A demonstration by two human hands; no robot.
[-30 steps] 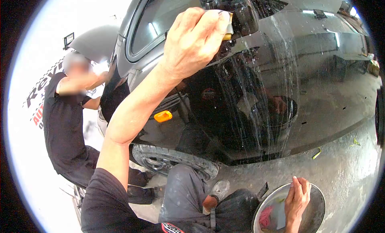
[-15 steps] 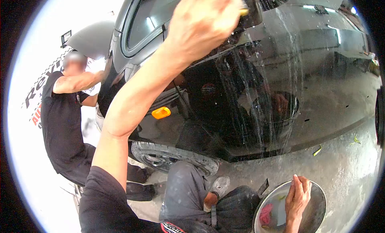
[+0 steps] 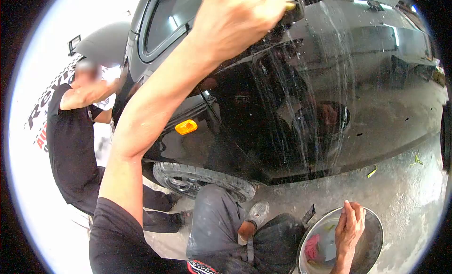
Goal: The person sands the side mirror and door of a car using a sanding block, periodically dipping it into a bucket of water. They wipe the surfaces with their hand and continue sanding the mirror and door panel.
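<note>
At the top of the view my left hand (image 3: 240,19), blurred by motion, is closed on a small yellow piece (image 3: 290,6), which shows only at the fingertips. That hand is raised in front of the glossy black car side (image 3: 235,132), near the dark mirror area. White watery streaks (image 3: 287,118) run down the panel. Low on the right, my right hand (image 3: 351,227) hangs over a round bucket (image 3: 379,236), its fingers bent together at the far rim; I cannot tell what, if anything, they hold. A pink cloth (image 3: 311,248) lies inside the bucket.
A co-worker in black (image 3: 70,147) leans toward the car at the left, below a raised panel (image 3: 106,45). Close to my knees are the wheel (image 3: 202,179) and an orange side light (image 3: 186,127). Green scraps (image 3: 372,171) lie on the concrete floor (image 3: 400,194).
My left hand and the yellow piece have shifted slightly left. The car and floor sit a little higher and further left in view. My right hand stays over the bucket.
</note>
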